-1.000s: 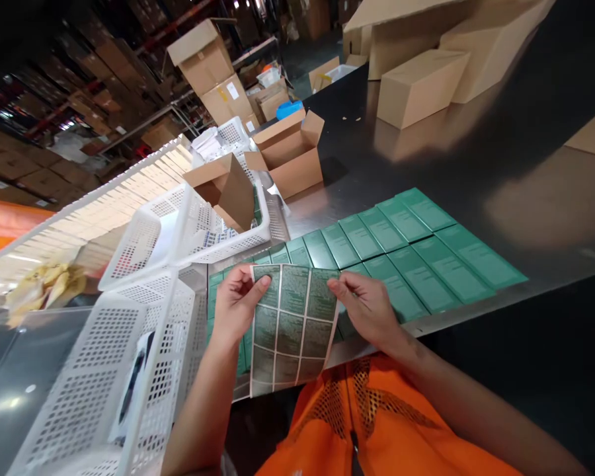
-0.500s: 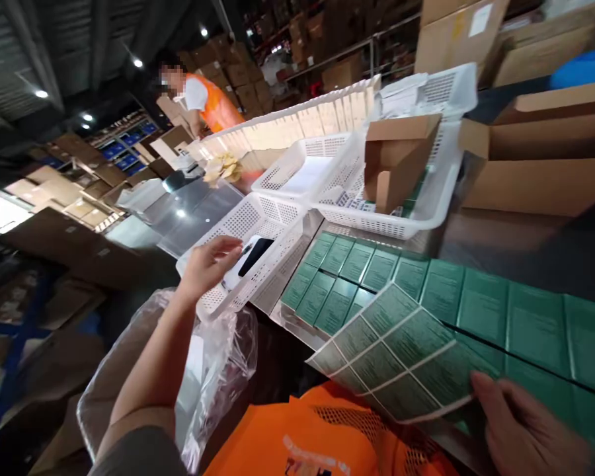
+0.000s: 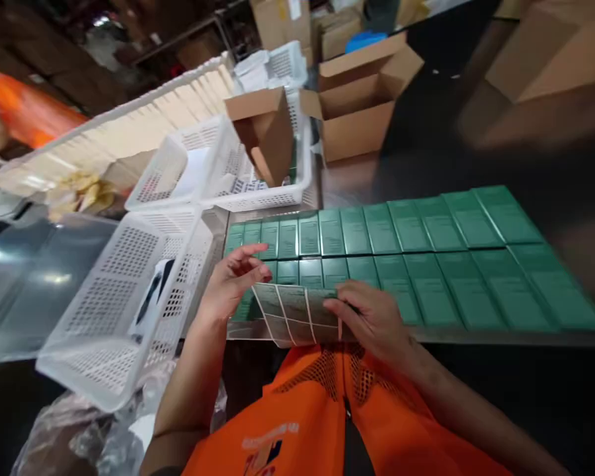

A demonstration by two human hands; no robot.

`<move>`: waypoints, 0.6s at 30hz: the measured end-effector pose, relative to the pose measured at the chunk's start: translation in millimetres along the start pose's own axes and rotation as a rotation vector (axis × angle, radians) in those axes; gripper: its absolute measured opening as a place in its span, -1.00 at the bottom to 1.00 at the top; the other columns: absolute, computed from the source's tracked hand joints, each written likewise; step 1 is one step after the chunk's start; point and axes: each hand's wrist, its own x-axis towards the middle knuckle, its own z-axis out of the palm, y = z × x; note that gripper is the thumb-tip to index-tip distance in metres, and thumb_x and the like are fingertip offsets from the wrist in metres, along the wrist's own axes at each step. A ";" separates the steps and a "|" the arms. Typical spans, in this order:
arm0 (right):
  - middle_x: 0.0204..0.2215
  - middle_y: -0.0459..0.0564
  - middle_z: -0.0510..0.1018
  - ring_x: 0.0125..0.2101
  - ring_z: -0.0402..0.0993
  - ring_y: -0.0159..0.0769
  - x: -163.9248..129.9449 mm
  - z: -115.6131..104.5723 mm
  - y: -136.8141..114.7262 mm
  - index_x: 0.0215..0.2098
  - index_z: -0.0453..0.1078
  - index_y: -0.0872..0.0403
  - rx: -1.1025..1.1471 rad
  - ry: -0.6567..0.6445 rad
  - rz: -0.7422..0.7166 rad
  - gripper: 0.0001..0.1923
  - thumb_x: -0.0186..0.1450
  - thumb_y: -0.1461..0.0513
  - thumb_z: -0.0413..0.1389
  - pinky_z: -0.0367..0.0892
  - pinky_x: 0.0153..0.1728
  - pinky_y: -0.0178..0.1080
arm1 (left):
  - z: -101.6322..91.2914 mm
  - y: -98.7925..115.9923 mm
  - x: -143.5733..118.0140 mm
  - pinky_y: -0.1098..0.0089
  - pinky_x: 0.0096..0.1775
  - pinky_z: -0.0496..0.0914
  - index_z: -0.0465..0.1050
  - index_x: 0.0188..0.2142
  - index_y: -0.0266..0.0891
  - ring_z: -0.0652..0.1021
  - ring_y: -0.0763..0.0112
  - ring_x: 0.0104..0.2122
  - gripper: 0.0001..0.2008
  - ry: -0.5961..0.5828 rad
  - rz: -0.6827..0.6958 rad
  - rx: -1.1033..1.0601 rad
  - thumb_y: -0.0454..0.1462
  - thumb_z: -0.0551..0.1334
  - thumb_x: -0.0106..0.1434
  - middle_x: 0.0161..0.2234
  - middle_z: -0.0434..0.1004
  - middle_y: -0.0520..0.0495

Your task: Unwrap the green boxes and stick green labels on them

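Note:
My right hand (image 3: 371, 314) pinches the right edge of a sheet of green labels (image 3: 295, 307) between thumb and fingers. White lines divide the sheet, which hangs in front of my orange vest. At the sheet's upper left corner is my left hand (image 3: 238, 277), thumb and index finger apart; whether the thumb touches the sheet I cannot tell. Behind both hands, two long rows of green boxes (image 3: 381, 228) lie side by side on the metal table (image 3: 406, 336). My hands and the sheet cover some boxes of the near row.
A white perforated basket (image 3: 123, 264) at the left holds a dark, flat object (image 3: 153, 284). Further back, another white basket (image 3: 262, 198) contains a cardboard box (image 3: 268, 132). An open carton (image 3: 357, 125) stands behind the rows. At far left is a person's orange garment (image 3: 34, 109).
My view has swung right. My left hand has moved from over the basket to the label sheet. The sheet, still in my right hand, has come in front of my body.

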 end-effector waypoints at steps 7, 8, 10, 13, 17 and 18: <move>-0.41 -0.04 0.53 -0.36 0.53 -0.30 -21.3 -10.7 3.9 -0.47 0.46 0.03 0.040 0.205 0.091 -0.62 0.47 0.06 0.12 0.41 -0.34 -0.29 | 22.8 -14.9 -4.3 0.45 -0.35 0.40 0.65 -0.21 -0.17 0.58 0.40 -0.40 -0.57 0.012 -0.065 0.028 -0.10 0.59 -0.08 -0.42 0.65 -0.04; -0.40 -0.04 0.54 -0.34 0.54 -0.29 -23.6 -9.9 4.6 -0.48 0.48 0.02 0.056 0.196 0.093 -0.61 0.46 0.06 0.13 0.42 -0.33 -0.28 | 25.9 -20.0 -9.7 0.47 -0.40 0.37 0.65 -0.28 -0.19 0.54 0.44 -0.46 -0.61 0.017 -0.087 0.036 -0.10 0.59 -0.09 -0.47 0.62 -0.01; -0.36 -0.02 0.59 -0.30 0.57 -0.26 -28.2 -8.0 5.9 -0.45 0.55 0.01 0.091 0.195 0.098 -0.68 0.43 0.09 0.18 0.45 -0.28 -0.25 | 31.8 -29.0 -21.5 0.47 -0.46 0.31 0.62 -0.42 -0.21 0.45 0.49 -0.55 -0.65 0.045 -0.124 0.036 -0.07 0.58 -0.11 -0.55 0.54 0.04; -0.26 -0.03 0.64 -0.30 0.59 -0.27 -35.0 -6.8 7.1 -0.13 0.62 -0.05 0.200 0.248 0.183 -0.84 0.33 0.13 0.31 0.51 -0.25 -0.24 | 38.8 -34.4 -37.9 0.47 -0.47 0.31 0.59 -0.48 -0.21 0.42 0.49 -0.57 -0.64 0.094 -0.132 0.041 -0.05 0.58 -0.13 -0.58 0.52 0.05; -0.39 -0.08 0.62 -0.47 0.56 -0.32 -43.8 -9.3 8.3 -0.19 0.62 -0.04 0.297 0.270 0.291 -0.84 0.26 0.15 0.37 0.49 -0.49 -0.31 | 47.1 -31.3 -51.1 0.49 -0.49 0.30 0.57 -0.46 -0.20 0.41 0.52 -0.59 -0.64 0.142 -0.153 0.050 -0.07 0.58 -0.15 -0.61 0.48 0.09; -0.41 -0.09 0.62 -0.47 0.57 -0.31 -46.5 -10.4 8.4 -0.26 0.61 -0.04 0.266 0.264 0.241 -0.94 0.29 0.18 0.34 0.49 -0.50 -0.31 | 49.5 -31.2 -52.1 0.50 -0.50 0.29 0.57 -0.45 -0.20 0.40 0.53 -0.60 -0.63 0.162 -0.158 0.038 -0.08 0.59 -0.16 -0.62 0.47 0.10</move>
